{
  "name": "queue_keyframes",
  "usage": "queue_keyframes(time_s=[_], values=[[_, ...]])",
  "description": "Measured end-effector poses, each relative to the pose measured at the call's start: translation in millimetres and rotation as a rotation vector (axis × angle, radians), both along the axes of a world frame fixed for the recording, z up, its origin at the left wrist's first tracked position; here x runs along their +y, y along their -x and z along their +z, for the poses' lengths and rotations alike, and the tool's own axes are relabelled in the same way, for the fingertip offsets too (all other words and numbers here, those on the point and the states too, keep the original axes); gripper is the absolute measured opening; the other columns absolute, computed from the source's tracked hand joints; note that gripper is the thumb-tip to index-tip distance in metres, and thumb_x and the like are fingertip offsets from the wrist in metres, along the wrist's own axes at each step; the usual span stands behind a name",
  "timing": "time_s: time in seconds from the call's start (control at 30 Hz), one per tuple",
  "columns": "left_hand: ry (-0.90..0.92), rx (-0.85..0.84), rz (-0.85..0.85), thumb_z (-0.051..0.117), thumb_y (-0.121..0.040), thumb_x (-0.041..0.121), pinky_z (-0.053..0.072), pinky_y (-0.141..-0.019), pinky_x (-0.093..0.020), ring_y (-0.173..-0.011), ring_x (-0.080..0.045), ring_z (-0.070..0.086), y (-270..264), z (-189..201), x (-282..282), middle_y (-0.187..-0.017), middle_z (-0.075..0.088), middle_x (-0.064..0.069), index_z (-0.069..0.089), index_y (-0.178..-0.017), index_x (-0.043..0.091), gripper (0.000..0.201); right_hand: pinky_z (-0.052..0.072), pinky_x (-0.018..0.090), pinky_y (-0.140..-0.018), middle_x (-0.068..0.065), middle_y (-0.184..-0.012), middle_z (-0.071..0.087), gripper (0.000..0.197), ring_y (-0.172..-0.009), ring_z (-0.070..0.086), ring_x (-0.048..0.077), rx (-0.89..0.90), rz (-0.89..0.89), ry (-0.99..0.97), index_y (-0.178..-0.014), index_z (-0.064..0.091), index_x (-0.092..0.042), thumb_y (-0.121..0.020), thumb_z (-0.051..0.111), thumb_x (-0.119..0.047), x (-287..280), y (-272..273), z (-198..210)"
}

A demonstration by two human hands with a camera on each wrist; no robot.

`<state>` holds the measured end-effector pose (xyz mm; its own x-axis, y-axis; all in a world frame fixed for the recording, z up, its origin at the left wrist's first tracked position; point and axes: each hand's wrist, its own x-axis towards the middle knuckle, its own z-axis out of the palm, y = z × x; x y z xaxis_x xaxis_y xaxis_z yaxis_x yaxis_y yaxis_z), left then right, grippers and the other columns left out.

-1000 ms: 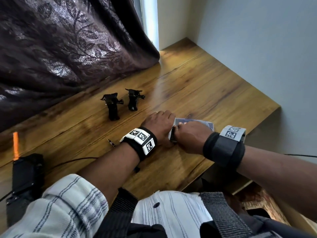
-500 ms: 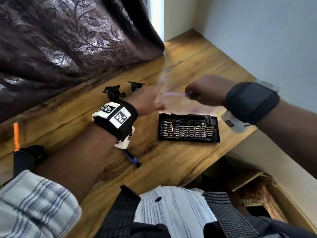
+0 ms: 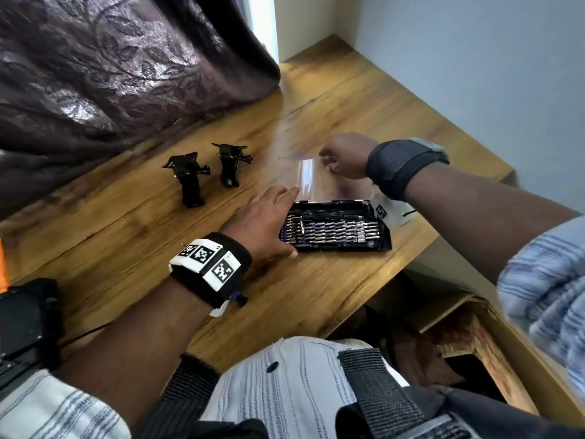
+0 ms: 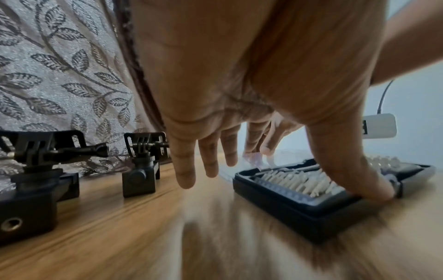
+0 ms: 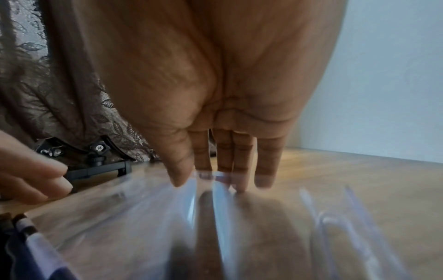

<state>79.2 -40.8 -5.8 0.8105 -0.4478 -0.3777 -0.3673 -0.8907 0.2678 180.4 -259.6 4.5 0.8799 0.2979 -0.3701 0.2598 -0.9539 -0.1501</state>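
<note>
A black case of screwdriver bits [image 3: 335, 231] lies open on the wooden table [image 3: 364, 99], rows of metal bits showing. My right hand [image 3: 326, 158] pinches the far edge of its clear lid [image 3: 300, 180], which stands raised behind the case and is blurred. In the right wrist view the fingertips [image 5: 237, 181] sit on the clear lid [image 5: 143, 217]. My left hand [image 3: 280, 217] is spread flat-fingered at the case's left end. Its thumb [image 4: 359, 181] presses on the near corner of the case [image 4: 299, 202]; the other fingers hang straight, holding nothing.
Two black camera mounts [image 3: 190, 180] [image 3: 231, 164] stand left of the case. A dark patterned curtain [image 3: 110, 74] drapes onto the table's back left. A black device [image 3: 25, 321] sits at the far left. The table's edge runs close on the right, with an open cardboard box [image 3: 474, 340] below.
One second ago both hands lay on the shut case. The right hand has since swung the clear lid up and back; the left hand dropped from the lid to the case's corner.
</note>
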Motion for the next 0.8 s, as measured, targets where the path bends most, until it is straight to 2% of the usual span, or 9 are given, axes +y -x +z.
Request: queue_keyframes(time_s=[0.13,0.17,0.23,0.33,0.43,0.53,0.6,0.67,0.8], values=[[-0.053,0.016,-0.048,0.090,-0.073,0.046,0.036,-0.117,-0.049,-0.148,-0.028,0.029,3,-3,-4,-0.165,0.026,-0.002,0.007,-0.165,0.027,0.125,0.038,0.035,-0.107,0.008,-0.144,0.057,0.042,-0.133,0.051,0.027,-0.086,-0.120,-0.173,-0.141,0.057,-0.011,-0.098,0.056,-0.012,-17,28,10],[-0.047,0.014,-0.045,0.090,-0.074,0.043,0.035,-0.117,-0.048,-0.148,-0.028,0.029,4,-4,-4,-0.164,0.027,-0.003,0.007,-0.165,0.027,0.124,0.039,0.034,-0.105,0.007,-0.140,0.061,0.040,-0.129,0.054,0.025,-0.121,-0.177,-0.240,-0.137,0.061,-0.013,-0.097,0.057,-0.011,-24,39,13],[-0.030,0.008,-0.020,0.090,-0.075,0.040,0.033,-0.117,-0.047,-0.149,-0.028,0.027,7,-4,-4,-0.163,0.028,-0.003,0.007,-0.165,0.027,0.123,0.049,0.033,-0.097,0.006,-0.120,0.072,0.031,-0.108,0.066,0.020,-0.145,-0.338,-0.373,-0.121,0.071,-0.015,-0.093,0.059,-0.007,-39,66,15],[-0.048,-0.014,0.001,0.088,-0.075,0.046,0.036,-0.114,-0.046,-0.147,-0.027,0.026,15,-7,-3,-0.159,0.031,-0.004,0.010,-0.164,0.028,0.120,0.061,0.041,-0.078,0.004,-0.084,0.076,0.024,-0.074,0.073,0.019,-0.062,-0.598,-0.500,-0.097,0.076,-0.018,-0.089,0.059,-0.003,-59,112,8],[-0.072,-0.049,0.007,0.086,-0.075,0.053,0.040,-0.109,-0.045,-0.142,-0.029,0.029,26,-8,-4,-0.155,0.033,-0.006,0.012,-0.163,0.028,0.117,0.061,0.041,-0.078,0.002,-0.079,0.074,0.021,-0.074,0.073,0.020,-0.019,-0.712,-0.458,-0.097,0.077,-0.015,-0.090,0.062,-0.003,-65,146,-6],[-0.065,-0.048,0.032,0.084,-0.078,0.053,0.039,-0.112,-0.045,-0.145,-0.029,0.026,35,-9,-6,-0.156,0.031,-0.007,0.009,-0.163,0.029,0.116,0.062,0.035,-0.069,0.004,-0.081,0.074,0.020,-0.068,0.072,0.018,0.023,-0.790,-0.505,-0.102,0.076,-0.014,-0.091,0.063,-0.003,-62,161,-20],[-0.057,-0.042,0.048,0.083,-0.079,0.052,0.038,-0.113,-0.044,-0.146,-0.030,0.024,38,-9,-8,-0.158,0.029,-0.007,0.006,-0.164,0.029,0.117,0.062,0.037,-0.074,0.008,-0.086,0.075,0.019,-0.077,0.073,0.023,-0.007,-0.802,-0.498,-0.105,0.076,-0.015,-0.091,0.065,-0.006,-57,161,-24],[-0.041,-0.045,0.055,0.083,-0.079,0.051,0.039,-0.112,-0.044,-0.145,-0.029,0.026,40,-10,-7,-0.157,0.030,-0.008,0.005,-0.165,0.030,0.118,0.059,0.041,-0.088,0.010,-0.100,0.076,0.021,-0.095,0.072,0.028,-0.043,-0.774,-0.452,-0.110,0.075,-0.015,-0.092,0.066,-0.011,-53,159,-24],[-0.022,-0.074,0.055,0.085,-0.078,0.050,0.041,-0.110,-0.043,-0.142,-0.029,0.029,43,-12,-5,-0.154,0.035,-0.008,0.005,-0.165,0.029,0.120,0.051,0.033,-0.098,0.005,-0.120,0.072,0.028,-0.112,0.065,0.025,-0.092,-0.720,-0.326,-0.120,0.073,-0.015,-0.094,0.064,-0.014,-40,158,-19]])
